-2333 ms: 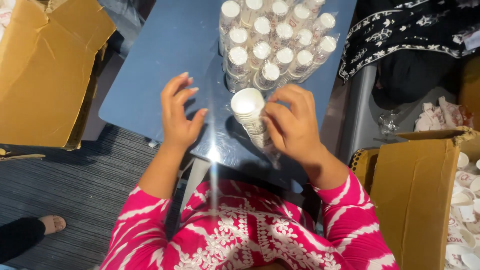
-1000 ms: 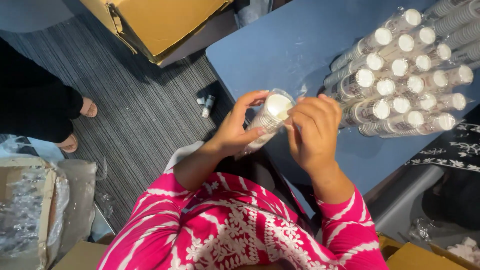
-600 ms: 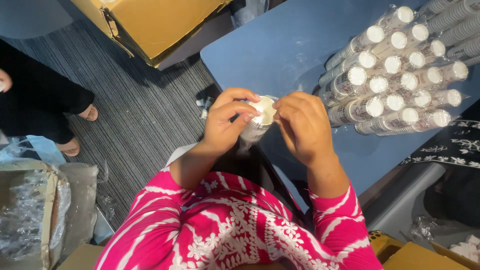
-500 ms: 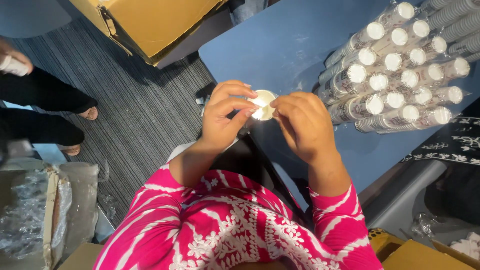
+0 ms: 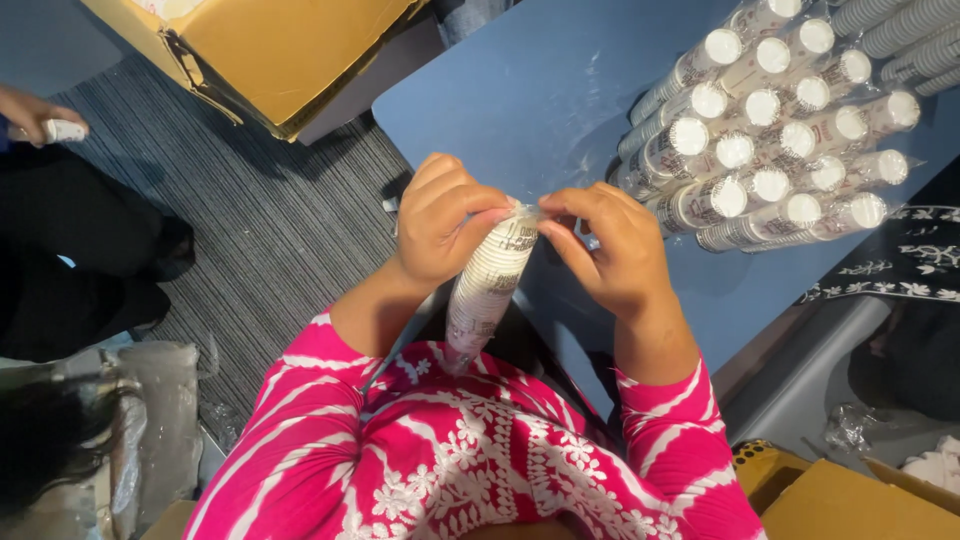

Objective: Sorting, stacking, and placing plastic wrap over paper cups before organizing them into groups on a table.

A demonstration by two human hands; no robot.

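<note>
Two hands [image 5: 450, 215] [image 5: 610, 245], wrapped cup stack [image 5: 490, 285], blue table [image 5: 530, 90], grey striped carpet [image 5: 260, 210]

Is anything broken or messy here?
Nothing looks broken or spilled. The left hand and right hand pinch the clear wrap atop a plastic-wrapped stack of paper cups; more wrapped cup stacks stand bunched on the blue table.

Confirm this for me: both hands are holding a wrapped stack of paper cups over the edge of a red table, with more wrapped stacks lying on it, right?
Not quite: the table is blue, not red, as the head view shows. The rest holds: the left hand and right hand hold the wrapped stack of paper cups, and more wrapped stacks lie on the table.
</note>
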